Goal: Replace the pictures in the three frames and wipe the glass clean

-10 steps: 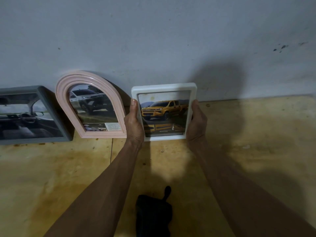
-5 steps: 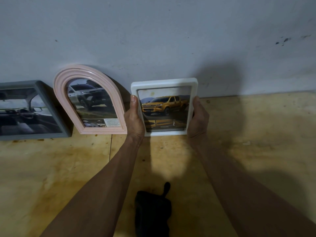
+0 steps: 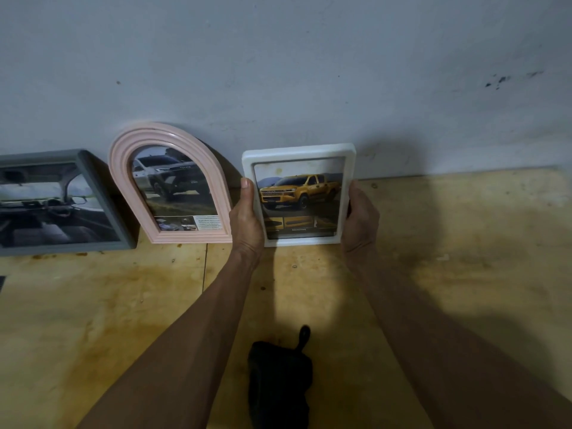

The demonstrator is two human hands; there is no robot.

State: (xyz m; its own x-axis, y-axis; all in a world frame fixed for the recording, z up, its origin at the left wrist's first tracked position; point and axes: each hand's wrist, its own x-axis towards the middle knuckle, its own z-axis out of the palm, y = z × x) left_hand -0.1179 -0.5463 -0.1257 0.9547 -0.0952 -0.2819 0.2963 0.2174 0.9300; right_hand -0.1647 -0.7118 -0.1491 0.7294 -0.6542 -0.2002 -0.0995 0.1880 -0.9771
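Observation:
A white rectangular frame (image 3: 298, 151) with a yellow pickup picture stands upright near the wall. My left hand (image 3: 246, 219) grips its left edge and my right hand (image 3: 360, 218) grips its right edge. Left of it a pink arched frame (image 3: 123, 162) with a grey SUV picture leans on the wall. A grey rectangular frame (image 3: 93, 187) showing a car interior leans at the far left, cut off by the image edge. A black cloth (image 3: 278, 379) lies on the wooden surface between my forearms.
The grey wall (image 3: 309, 72) rises right behind the frames. The stained wooden surface (image 3: 464, 243) stretches to the right of the white frame, with a seam (image 3: 205, 267) running below the pink frame.
The white frame and both hands hold nearly the same place. It sits a little more upright and closer to the wall than a second ago.

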